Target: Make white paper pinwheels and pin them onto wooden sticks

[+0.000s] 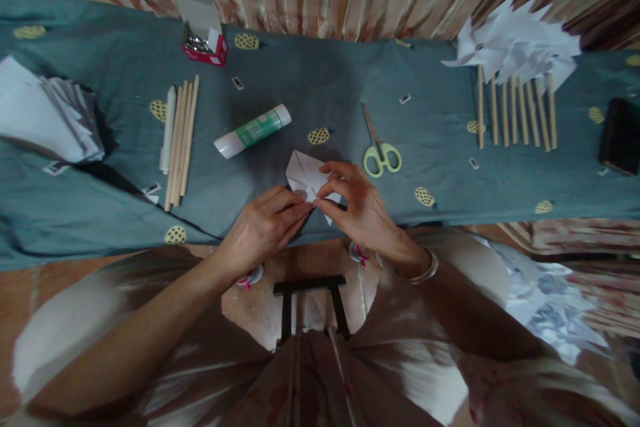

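Observation:
Near the front edge of the table, both hands are on a small sheet of white paper (301,167) with crease or cut lines running to its middle. My left hand (267,220) pinches its near left side, fingers pressed together. My right hand (357,203) grips the paper from the right, thumb and fingertips meeting near its middle; a bracelet is on that wrist. Just right and beyond lie scissors (381,152) with light green handles. A green and white glue stick (255,131) lies to the left of the paper.
Wooden sticks (183,140) and a white pen lie at left, beside stacked white paper (45,113). A red box (205,47) of metal pins stands behind. Paper pinwheels (520,47) on sticks lie at far right, near a dark phone (620,137). White paper scraps (555,310) lie below the table, right.

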